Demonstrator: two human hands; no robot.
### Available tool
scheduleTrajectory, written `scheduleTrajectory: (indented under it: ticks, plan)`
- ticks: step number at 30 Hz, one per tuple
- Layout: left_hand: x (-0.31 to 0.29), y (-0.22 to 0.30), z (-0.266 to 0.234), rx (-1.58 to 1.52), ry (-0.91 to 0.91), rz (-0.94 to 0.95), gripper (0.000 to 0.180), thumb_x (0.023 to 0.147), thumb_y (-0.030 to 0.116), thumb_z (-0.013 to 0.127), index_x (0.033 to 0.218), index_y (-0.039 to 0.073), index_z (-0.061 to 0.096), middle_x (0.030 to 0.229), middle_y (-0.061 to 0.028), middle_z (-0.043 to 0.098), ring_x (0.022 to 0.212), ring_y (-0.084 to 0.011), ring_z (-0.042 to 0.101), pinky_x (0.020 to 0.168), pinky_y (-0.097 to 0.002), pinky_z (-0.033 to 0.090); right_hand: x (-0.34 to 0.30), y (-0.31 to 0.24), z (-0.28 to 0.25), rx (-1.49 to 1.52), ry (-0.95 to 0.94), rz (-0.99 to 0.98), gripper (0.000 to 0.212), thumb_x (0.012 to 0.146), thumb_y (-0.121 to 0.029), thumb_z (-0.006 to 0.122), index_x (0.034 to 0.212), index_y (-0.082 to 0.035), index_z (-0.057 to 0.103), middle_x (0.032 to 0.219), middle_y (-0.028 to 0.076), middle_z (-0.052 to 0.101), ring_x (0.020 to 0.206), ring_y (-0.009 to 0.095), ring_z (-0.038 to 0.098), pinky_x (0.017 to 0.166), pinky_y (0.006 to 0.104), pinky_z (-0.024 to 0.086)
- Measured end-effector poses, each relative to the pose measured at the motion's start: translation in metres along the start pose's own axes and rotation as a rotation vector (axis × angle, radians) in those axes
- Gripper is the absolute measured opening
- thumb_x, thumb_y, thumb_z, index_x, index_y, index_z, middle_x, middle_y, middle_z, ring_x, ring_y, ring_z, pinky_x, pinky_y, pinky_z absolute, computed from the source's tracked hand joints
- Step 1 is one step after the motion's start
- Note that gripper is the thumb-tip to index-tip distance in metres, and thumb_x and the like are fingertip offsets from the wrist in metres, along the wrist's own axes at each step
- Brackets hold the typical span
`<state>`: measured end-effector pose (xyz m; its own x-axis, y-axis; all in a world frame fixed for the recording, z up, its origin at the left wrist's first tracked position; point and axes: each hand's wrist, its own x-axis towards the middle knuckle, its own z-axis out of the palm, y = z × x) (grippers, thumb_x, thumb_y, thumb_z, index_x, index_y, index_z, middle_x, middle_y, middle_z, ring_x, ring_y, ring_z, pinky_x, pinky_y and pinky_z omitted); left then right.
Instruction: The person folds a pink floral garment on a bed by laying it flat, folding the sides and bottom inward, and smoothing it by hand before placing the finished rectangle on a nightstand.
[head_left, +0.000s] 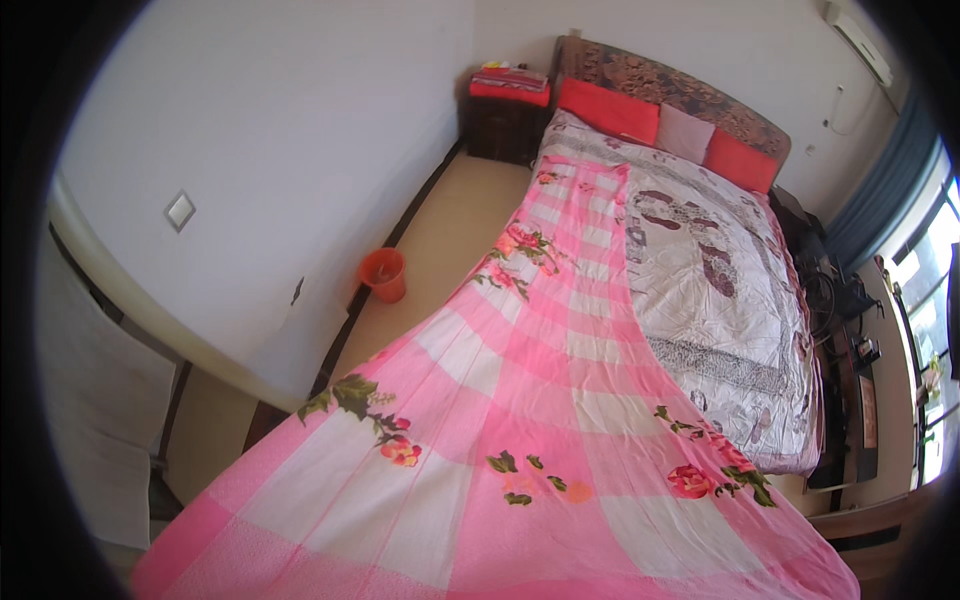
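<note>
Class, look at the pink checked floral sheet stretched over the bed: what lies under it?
Beside the pink checked sheet, a grey-and-white patterned quilt shows on the bed, running under its edge. What lies beneath the sheet's left and near parts is covered. No hands show.

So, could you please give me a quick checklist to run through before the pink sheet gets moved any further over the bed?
1. Pink checked sheet reaches the head end: ok, its far end lies close to the red pillows.
2. Sheet covers the full width: not ok, the grey patterned quilt is bare on the right.
3. Sheet clear of the floor: cannot tell, its left edge hangs past the bed.
4. Orange bucket out of the way: ok, it stands by the wall, apart from the sheet.
5. Hands gripping the near edge: cannot tell, neither hand is in view.
</note>
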<state>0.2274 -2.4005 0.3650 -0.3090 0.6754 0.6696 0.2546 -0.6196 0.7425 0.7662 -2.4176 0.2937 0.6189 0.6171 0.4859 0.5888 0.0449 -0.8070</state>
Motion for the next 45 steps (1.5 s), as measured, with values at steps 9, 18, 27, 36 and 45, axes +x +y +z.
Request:
scheduleTrajectory:
  ticks: [9, 18, 27, 36, 45]
  plan:
    - [0.046, -0.003, -0.034, 0.193, -0.030, 0.171, 0.014, 0.068, 0.016, 0.063, 0.073, 0.004, 0.057, 0.067, -0.0077, 0.060, 0.059, -0.0199, 0.057, 0.054, -0.0269, 0.043, 0.007, -0.041, 0.043, -0.029, 0.048, 0.003, 0.035, 0.079, -0.004, 0.049, 0.113, 0.003, 0.045, 0.106, 0.012, 0.051, 0.093, 0.015, 0.050, 0.083, 0.0264, 0.040]
    - [0.188, -0.217, 0.004, 0.465, -0.457, 0.090, 0.017, 0.065, 0.015, 0.067, 0.074, 0.003, 0.059, 0.062, -0.0088, 0.059, 0.052, -0.0231, 0.056, 0.048, -0.0274, 0.042, 0.042, -0.096, 0.279, -0.062, -0.184, -0.058, 0.019, 0.070, 0.000, 0.060, 0.089, 0.001, 0.056, 0.081, 0.001, 0.054, 0.076, 0.010, 0.049, 0.069, 0.0215, 0.039]
    - [0.326, -0.513, 0.004, 0.561, -0.793, -0.036, 0.016, 0.072, 0.020, 0.061, 0.075, 0.007, 0.054, 0.059, -0.0082, 0.053, 0.053, -0.0258, 0.053, 0.049, -0.0351, 0.041, 0.091, -0.061, 0.553, 0.032, 0.065, 0.064, 0.011, 0.077, 0.000, 0.054, 0.087, 0.001, 0.058, 0.076, 0.001, 0.057, 0.072, 0.009, 0.051, 0.066, 0.0213, 0.041]
    - [0.444, -0.677, 0.064, 0.355, -0.854, -0.050, 0.020, 0.067, 0.012, 0.063, 0.085, 0.006, 0.056, 0.082, -0.0054, 0.056, 0.073, -0.0222, 0.054, 0.065, -0.0342, 0.043, 0.186, -0.101, 0.703, -0.111, 0.070, 0.099, 0.015, 0.084, -0.010, 0.049, 0.085, 0.002, 0.057, 0.071, 0.003, 0.056, 0.065, 0.009, 0.046, 0.057, 0.0235, 0.038]
    - [0.558, -0.849, 0.293, 0.285, -0.895, 0.084, 0.019, 0.067, 0.011, 0.061, 0.085, 0.007, 0.054, 0.059, -0.0059, 0.054, 0.060, -0.0215, 0.054, 0.078, -0.0364, 0.038, 0.365, 0.064, 0.841, 0.097, 0.273, 0.120, 0.013, 0.085, -0.010, 0.048, 0.087, 0.000, 0.056, 0.071, 0.002, 0.054, 0.065, 0.010, 0.049, 0.059, 0.0233, 0.040]
